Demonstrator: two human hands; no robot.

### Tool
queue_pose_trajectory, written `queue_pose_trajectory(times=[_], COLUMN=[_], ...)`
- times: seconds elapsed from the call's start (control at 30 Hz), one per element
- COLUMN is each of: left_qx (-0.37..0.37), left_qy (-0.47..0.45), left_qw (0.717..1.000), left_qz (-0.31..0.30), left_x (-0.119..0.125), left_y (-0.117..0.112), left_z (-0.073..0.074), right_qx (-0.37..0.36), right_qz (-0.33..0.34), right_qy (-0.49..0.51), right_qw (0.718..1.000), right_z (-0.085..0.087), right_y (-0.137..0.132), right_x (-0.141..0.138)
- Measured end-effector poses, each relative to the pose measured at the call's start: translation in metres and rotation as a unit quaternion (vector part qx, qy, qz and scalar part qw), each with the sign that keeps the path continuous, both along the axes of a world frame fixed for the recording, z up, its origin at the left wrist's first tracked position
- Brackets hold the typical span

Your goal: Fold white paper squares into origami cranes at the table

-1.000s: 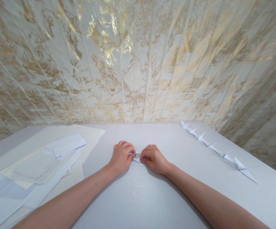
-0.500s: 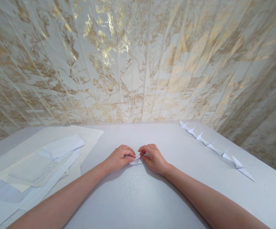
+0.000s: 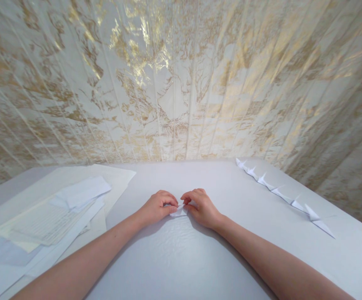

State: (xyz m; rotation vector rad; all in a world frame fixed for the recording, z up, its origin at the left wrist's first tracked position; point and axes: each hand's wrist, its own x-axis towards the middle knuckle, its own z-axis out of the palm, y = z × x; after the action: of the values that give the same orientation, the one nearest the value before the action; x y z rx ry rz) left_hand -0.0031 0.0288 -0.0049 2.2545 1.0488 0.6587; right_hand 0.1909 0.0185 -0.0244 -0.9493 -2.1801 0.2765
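Note:
A small piece of folded white paper (image 3: pixel 179 212) lies low over the table in front of me, between my two hands. My left hand (image 3: pixel 159 207) pinches its left end with thumb and fingers. On the other side, my right hand (image 3: pixel 202 207) grips the right end between thumb and forefinger. The fingertips cover part of the folds, so the paper's full shape is hidden.
Several folded white paper figures (image 3: pixel 296 204) stand in a slanting row along the right side of the white table (image 3: pixel 174 266). Loose sheets and written papers (image 3: pixel 49 225) overlap on the left. A gold-patterned wall covering (image 3: pixel 174 104) rises behind the table.
Both hands keep almost the same place and grip on the folded paper. Only a very slight shift of the fingers and paper shows.

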Motion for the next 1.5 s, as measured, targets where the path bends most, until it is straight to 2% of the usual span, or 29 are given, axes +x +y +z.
queue_pose_trajectory(times=[0.37,0.53,0.63,0.7,0.87,1.07,1.23,1.4,1.5], left_qx=[-0.004,0.037,0.093,0.157,0.319,0.422,0.423,0.425,0.427], left_qy=[0.015,0.038,0.042,0.044,0.033,0.021,0.033,0.03,0.03], left_qw=[1.0,0.998,0.994,0.986,0.947,0.906,0.905,0.904,0.903], left_qz=[0.006,0.026,0.035,0.029,0.004,-0.026,-0.03,-0.03,-0.024], left_x=[0.001,0.003,0.004,0.004,0.001,0.002,0.001,0.001,0.002], left_y=[0.0,0.001,0.002,0.001,-0.001,-0.005,-0.006,-0.006,-0.006], left_z=[0.002,-0.005,-0.008,-0.009,-0.004,-0.002,-0.001,-0.003,-0.006], right_qx=[-0.005,-0.032,-0.062,-0.082,-0.169,-0.248,-0.218,-0.116,-0.07], right_qz=[0.005,0.014,0.016,0.019,0.02,0.031,0.039,0.045,0.05], right_qy=[0.004,0.02,0.042,0.06,0.124,0.192,0.144,0.05,-0.004], right_qw=[1.0,0.999,0.997,0.995,0.977,0.949,0.964,0.991,0.996], right_z=[0.0,0.001,0.003,0.005,0.008,0.006,0.006,0.008,0.008], right_y=[0.001,0.001,0.001,0.0,-0.001,0.003,0.002,-0.001,-0.001], right_x=[0.0,0.0,-0.001,-0.002,-0.004,-0.004,-0.004,-0.005,-0.005])
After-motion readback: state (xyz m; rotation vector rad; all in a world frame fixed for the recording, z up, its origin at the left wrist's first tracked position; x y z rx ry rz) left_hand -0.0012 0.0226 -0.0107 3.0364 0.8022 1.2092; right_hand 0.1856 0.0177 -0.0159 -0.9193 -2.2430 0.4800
